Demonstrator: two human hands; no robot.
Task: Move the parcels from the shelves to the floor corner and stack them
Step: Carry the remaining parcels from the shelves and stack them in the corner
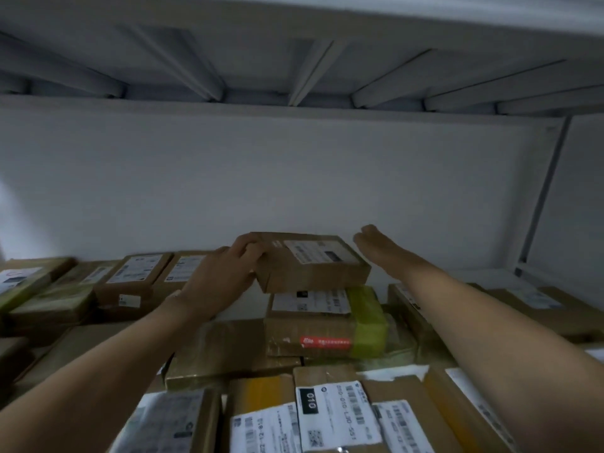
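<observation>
Dim, bluish, soft light; slight motion blur, wide-angle bending at edges.

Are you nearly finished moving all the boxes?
Not nearly. Done: nothing I can see; the floor corner is out of view. In hand: the left hand grips a small brown box above the green-taped parcel, the open right hand beside it. Left: many other parcels crowd around.
</observation>
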